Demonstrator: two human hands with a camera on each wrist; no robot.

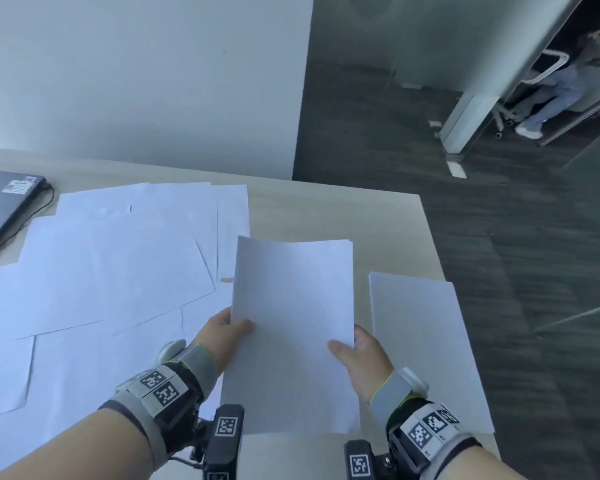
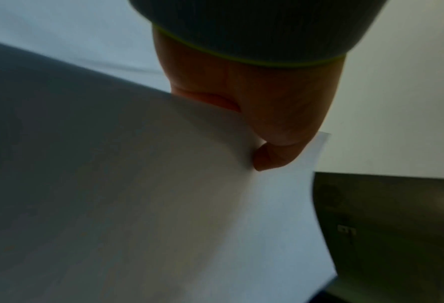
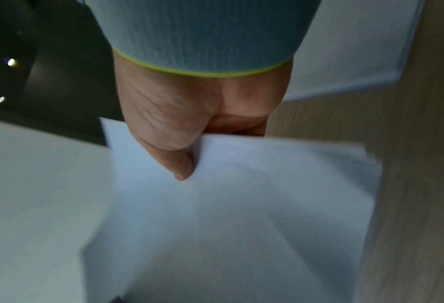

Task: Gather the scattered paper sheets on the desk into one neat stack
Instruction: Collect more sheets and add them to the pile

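A stack of white sheets [image 1: 293,327] is lifted above the desk, held between both hands. My left hand [image 1: 227,336] pinches its left edge, thumb on top; the left wrist view shows that thumb [image 2: 275,155] pressing on the paper [image 2: 189,205]. My right hand [image 1: 352,353] pinches the right edge, and in the right wrist view its thumb [image 3: 181,164] lies on the same stack [image 3: 241,215]. Several loose white sheets [image 1: 118,265] lie overlapping across the left of the desk. One more sheet [image 1: 426,348] lies flat at the desk's right edge.
A closed dark laptop [image 1: 4,206] with a cable sits at the far left of the wooden desk [image 1: 326,209]. A white wall stands behind. Dark carpet [image 1: 533,254] lies beyond the desk's right edge, and a person sits far back right.
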